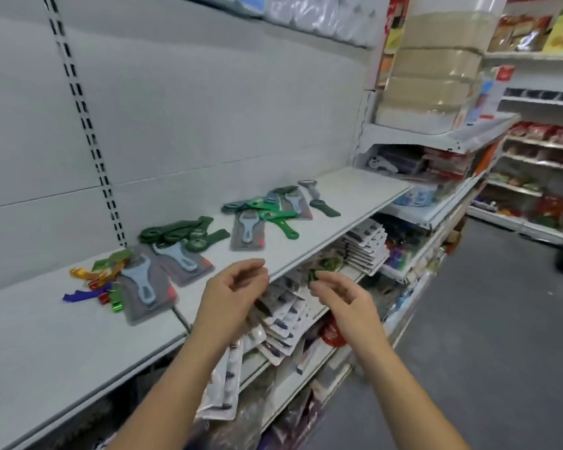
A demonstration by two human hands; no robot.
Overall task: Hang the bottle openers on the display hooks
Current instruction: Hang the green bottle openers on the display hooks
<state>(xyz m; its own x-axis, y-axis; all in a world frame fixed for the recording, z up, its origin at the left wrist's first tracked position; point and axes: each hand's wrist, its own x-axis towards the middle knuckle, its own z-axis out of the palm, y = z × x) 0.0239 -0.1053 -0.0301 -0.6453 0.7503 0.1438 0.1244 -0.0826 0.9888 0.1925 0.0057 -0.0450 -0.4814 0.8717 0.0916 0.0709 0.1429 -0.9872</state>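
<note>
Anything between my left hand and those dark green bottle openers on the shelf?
Nothing visible. Bare shelf lies between the left hand and the dark green bottle openers; a grey carded pack lies flat just beside that path. The right hand pinches a green item.

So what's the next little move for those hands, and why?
Probably the right hand should slide the green opener it pinches onto a hook below the shelf edge: it sits right beside the carded goods hanging there, though the hook is blurred. The left hand holds nothing.
</note>
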